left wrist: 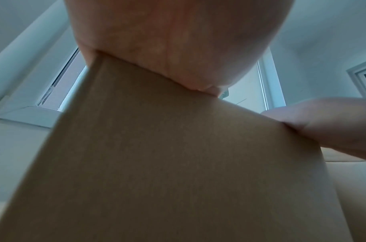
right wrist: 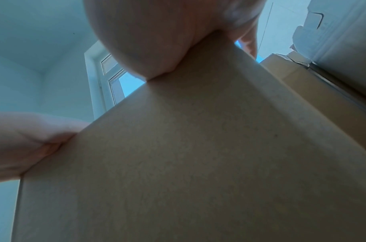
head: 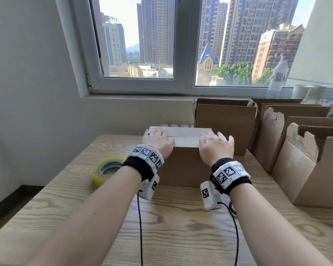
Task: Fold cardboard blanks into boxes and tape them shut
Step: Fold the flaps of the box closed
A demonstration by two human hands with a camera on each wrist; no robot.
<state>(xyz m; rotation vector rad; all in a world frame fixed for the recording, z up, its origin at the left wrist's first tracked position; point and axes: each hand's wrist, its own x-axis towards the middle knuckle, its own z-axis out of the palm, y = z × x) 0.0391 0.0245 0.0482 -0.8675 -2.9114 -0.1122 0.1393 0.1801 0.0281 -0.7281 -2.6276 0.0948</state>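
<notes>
- Box (head: 183, 160): stands on the table (head: 161, 227), just in front of the person, with its two top flaps folded shut and meeting along a centre seam (head: 185, 136). No tape is visible on that seam.
- Handling, as a judgement: thin corrugated board and probably empty, so likely light and fairly stiff across its panels but springy at the flaps, which would lift if let go. Its smooth faces may slide on the table. The best hold is flat pressure on the flaps either side of the seam, leaving the middle free for tape.
- Left hand (head: 158, 140): lies flat on the left end of the flaps, fingers extended and spread, pressing down and gripping nothing.
- Right hand (head: 216, 145): lies flat on the right end of the flaps, fingers extended, thumb out by the right edge, likewise pressing without grasping.
- Tape (head: 108, 169): a yellowish roll on the table, left of the box and apart from it, untouched.
- Other boxes (head: 296, 150): open-topped, standing in a group to the right and behind.
- Head view only: seam, finger positions, tape, neighbouring boxes, window (head: 181, 45).
- Left wrist view only: from below, the palm heel (left wrist: 177, 41) bears on the box's upper near edge (left wrist: 157, 73).
- Right wrist view only: the same contact at the other end, with the left hand (right wrist: 22, 144) also on that edge. Neither wrist view shows the fingers.
</notes>
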